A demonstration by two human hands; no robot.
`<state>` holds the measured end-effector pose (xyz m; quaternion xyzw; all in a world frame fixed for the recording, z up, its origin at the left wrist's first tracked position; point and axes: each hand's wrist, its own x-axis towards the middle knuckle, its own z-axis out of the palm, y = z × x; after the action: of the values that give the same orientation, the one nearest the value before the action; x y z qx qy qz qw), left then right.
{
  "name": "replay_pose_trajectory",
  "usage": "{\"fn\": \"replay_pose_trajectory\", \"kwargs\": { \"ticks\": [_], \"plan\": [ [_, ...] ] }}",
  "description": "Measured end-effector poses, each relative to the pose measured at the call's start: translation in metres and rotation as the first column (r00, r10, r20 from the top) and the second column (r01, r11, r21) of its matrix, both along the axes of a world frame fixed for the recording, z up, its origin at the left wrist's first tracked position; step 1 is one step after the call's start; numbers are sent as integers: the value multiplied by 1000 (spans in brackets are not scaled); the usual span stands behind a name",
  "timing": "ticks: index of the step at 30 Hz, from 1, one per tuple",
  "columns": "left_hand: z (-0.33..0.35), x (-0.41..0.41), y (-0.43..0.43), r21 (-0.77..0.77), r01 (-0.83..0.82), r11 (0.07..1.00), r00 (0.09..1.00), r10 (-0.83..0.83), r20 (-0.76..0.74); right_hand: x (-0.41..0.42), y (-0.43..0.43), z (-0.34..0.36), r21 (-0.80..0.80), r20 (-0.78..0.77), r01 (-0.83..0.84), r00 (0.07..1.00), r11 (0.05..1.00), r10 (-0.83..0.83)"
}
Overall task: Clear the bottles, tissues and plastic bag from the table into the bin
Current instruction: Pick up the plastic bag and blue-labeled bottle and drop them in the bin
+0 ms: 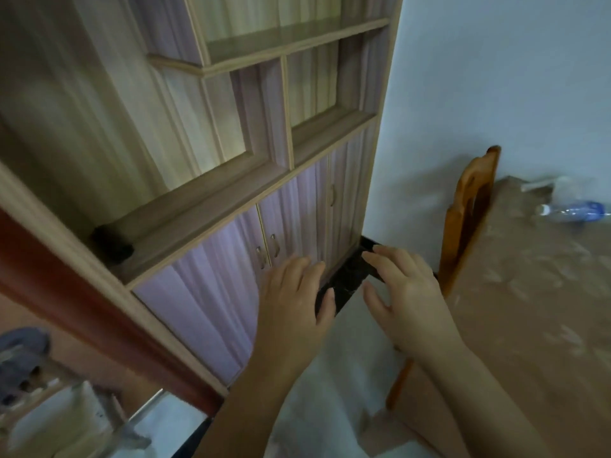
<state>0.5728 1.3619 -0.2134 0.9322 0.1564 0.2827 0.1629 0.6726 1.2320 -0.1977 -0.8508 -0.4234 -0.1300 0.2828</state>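
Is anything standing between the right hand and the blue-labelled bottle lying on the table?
Partly. The wooden chair stands at the table's near edge, between the right hand and the bottle. Over the tabletop beyond it, nothing visible blocks the way. Both hands are empty; the left hand hovers beside the right.

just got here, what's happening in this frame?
A person is mid-cleanup, seen from a head camera. Both hands are empty with fingers spread: the left hand and right hand hang in front of a wooden cabinet, touching nothing. At far right, a plastic bottle with a blue label lies on its side on the table, with something pale and blurry just behind it. A wooden chair stands at the table's edge. No bin is in view.
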Motion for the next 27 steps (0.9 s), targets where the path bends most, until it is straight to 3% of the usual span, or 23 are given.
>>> {"fn": "replay_pose_trajectory", "kwargs": {
  "ticks": [10,27],
  "plan": [
    [12,111,100,-11,213,977,974,-211,78,68,84,16,-40,46,245,969,969,-243],
    [6,375,101,73,527,847,848,-529,20,277,69,2,7,-68,603,796,798,-601]
  ]
}}
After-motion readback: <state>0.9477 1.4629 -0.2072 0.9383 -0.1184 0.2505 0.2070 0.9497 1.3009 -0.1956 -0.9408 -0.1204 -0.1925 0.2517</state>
